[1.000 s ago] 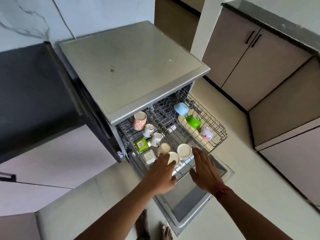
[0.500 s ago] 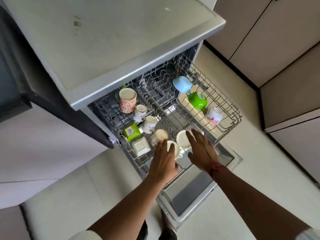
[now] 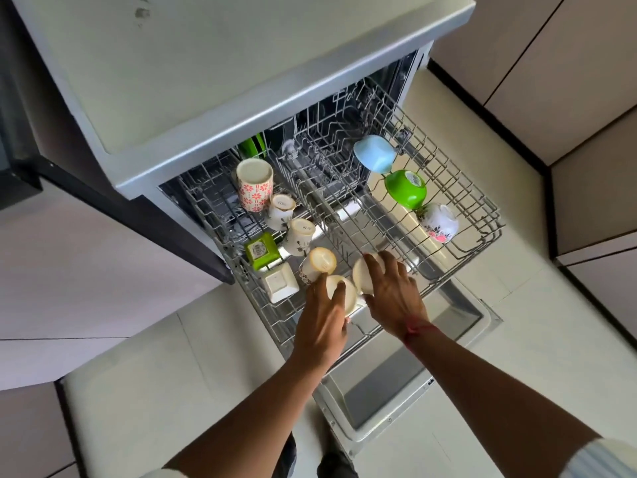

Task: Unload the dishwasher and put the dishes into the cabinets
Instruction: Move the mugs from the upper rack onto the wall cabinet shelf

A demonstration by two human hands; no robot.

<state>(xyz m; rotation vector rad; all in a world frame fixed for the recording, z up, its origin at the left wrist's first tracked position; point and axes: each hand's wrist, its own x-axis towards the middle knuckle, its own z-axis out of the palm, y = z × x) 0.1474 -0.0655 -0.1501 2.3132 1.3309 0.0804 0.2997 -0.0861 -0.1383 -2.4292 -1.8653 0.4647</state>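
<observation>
The dishwasher's upper wire rack (image 3: 479, 236) is pulled out and holds upturned cups and bowls. My left hand (image 3: 322, 322) grips a cream cup (image 3: 346, 291) at the rack's front. Beside it, my right hand (image 3: 391, 293) closes its fingers over a second cream cup (image 3: 362, 274). A third cream cup (image 3: 320, 262) lies just behind my left fingers. Farther back stand two white floral cups (image 3: 300, 234) and a tall cup with red flowers (image 3: 255, 184). On the right side sit a blue bowl (image 3: 374, 153), a green bowl (image 3: 405, 188) and a floral bowl (image 3: 439, 222).
A green square dish (image 3: 262, 251) and a white square dish (image 3: 281, 282) sit at the rack's left front. The open dishwasher door (image 3: 396, 388) lies flat below the rack. Closed beige cabinets (image 3: 551, 63) line the right wall. A dark appliance door (image 3: 103, 198) stands on the left.
The view has tilted down and closer to the rack. Both hands have reached farther in and closed round the two front cream cups.
</observation>
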